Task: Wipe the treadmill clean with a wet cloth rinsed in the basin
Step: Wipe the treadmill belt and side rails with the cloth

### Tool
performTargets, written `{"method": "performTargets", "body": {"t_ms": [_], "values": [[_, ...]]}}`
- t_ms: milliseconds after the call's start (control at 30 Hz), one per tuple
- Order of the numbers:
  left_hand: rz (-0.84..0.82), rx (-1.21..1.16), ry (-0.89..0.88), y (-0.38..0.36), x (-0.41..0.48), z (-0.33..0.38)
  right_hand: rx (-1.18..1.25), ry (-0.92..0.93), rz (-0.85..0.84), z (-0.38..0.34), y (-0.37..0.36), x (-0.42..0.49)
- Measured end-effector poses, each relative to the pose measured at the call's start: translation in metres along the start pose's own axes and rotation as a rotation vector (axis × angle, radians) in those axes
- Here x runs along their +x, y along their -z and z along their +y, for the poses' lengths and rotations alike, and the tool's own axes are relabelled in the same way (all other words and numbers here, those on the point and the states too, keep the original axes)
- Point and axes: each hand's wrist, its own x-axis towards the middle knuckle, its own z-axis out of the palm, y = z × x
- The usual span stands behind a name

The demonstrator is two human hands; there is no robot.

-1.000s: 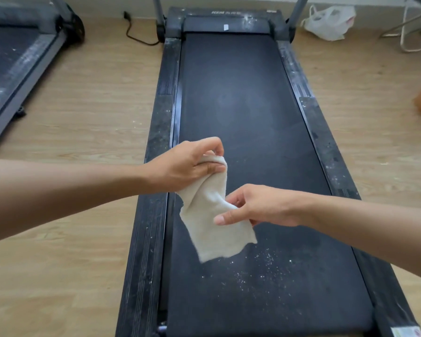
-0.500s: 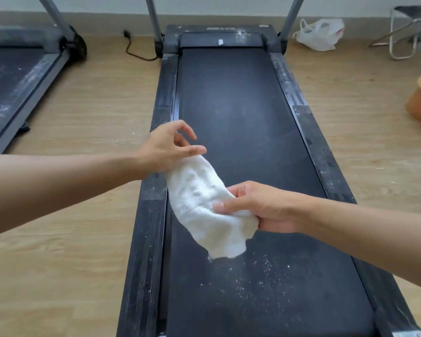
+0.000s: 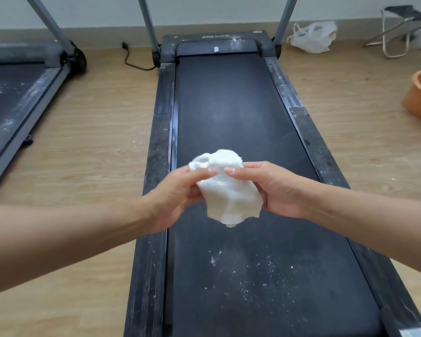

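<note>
head view: two hands (image 3: pixel 176 193) (image 3: pixel 278 190) pinch one cloth (image 3: pixel 229 198) above one treadmill (image 3: pixel 229 105).

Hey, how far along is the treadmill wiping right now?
Looks done: the belt appears mostly speck-free at its far end. In hand: the left hand and right hand both grip the white cloth, bunched above the belt. Left: white powder near the camera, plus dusty side rails and front cover.

Bare forearms (image 3: pixel 71 239), left hand (image 3: pixel 178 198) and right hand (image 3: pixel 277 190), short plain fingernails (image 3: pixel 229 170).
</note>
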Motion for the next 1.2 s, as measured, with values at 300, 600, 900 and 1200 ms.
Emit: {"method": "performTargets", "body": {"t_ms": [300,600,900,1200], "values": [[0.322,0.222,-0.005,0.021,0.017,0.000,-0.038,0.086,0.212,0.017,0.019,0.004],[0.356,0.547,-0.096,0.028,0.012,-0.007,-0.312,0.104,0.430,0.022,0.024,0.018],[0.150,0.504,-0.333,0.056,-0.006,0.055,-0.427,0.554,0.358,-0.058,-0.014,0.029],[0.141,0.482,-0.154,0.109,-0.045,-0.033,-0.563,0.116,0.123,0.015,-0.036,0.043]]}}
